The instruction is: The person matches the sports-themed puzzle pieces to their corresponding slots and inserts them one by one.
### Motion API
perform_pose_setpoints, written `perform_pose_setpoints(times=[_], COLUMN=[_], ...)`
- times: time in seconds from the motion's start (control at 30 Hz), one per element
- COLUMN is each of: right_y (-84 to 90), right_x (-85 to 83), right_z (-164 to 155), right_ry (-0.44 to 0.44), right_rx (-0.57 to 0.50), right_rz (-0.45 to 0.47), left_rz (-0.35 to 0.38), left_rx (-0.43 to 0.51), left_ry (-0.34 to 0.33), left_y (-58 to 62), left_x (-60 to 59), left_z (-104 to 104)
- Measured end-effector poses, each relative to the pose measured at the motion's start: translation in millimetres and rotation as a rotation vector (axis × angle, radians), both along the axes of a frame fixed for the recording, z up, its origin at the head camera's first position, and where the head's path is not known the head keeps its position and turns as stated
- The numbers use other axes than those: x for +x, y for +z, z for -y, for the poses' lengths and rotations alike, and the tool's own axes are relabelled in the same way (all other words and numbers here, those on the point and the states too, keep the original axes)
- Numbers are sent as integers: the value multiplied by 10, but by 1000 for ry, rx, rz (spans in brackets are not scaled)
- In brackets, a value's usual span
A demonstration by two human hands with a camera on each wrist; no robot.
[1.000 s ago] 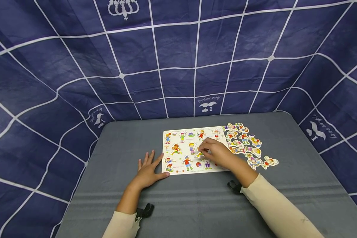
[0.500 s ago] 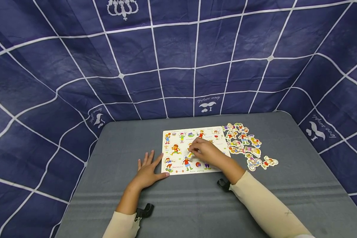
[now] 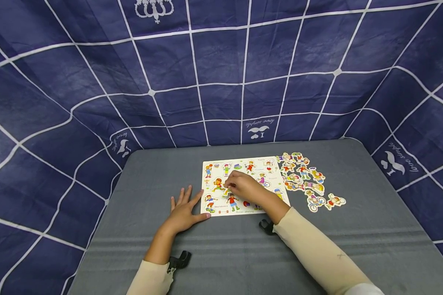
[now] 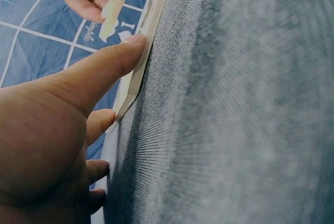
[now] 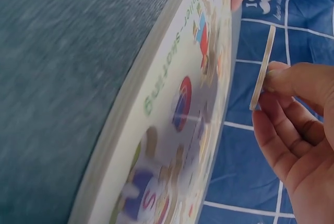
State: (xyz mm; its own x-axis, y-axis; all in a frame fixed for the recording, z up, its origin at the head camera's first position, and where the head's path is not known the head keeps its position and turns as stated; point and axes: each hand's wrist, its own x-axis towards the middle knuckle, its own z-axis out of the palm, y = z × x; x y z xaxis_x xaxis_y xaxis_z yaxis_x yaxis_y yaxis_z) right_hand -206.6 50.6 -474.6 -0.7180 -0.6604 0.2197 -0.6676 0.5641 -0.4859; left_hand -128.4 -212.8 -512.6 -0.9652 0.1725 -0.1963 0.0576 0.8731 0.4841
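Observation:
A white puzzle board (image 3: 243,164) printed with cartoon sport figures lies on the grey table (image 3: 151,172). My right hand (image 3: 241,185) hovers over the board's middle left and pinches a thin flat puzzle piece (image 5: 262,68), seen edge-on above the board (image 5: 156,109). My left hand (image 3: 183,209) lies flat on the table with straight fingers, its thumb (image 4: 112,59) touching the board's left edge (image 4: 140,70). The pinched piece (image 4: 112,12) hangs above that thumb.
Several loose cartoon puzzle pieces (image 3: 304,178) lie scattered on the table just right of the board. A dark blue cloth with white grid lines (image 3: 221,69) hangs behind and around the table. Black wrist straps (image 3: 179,260) sit on both sleeves.
My right hand has carried the piece leftward across the board, from its centre right to its middle left. The left hand has stayed still.

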Motion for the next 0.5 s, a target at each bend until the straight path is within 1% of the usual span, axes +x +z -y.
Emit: perform_pose_setpoints(times=[0.2,0.5], right_y=[-16,-99], right_x=[-59,-161], right_z=[130,291], right_ry=[-14,-43], right_rx=[37,91], right_rz=[38,98], left_rz=[2,-2], left_rx=[7,12], left_ry=[-2,-11], left_y=[6,5], left_x=[11,6], left_z=[4,16])
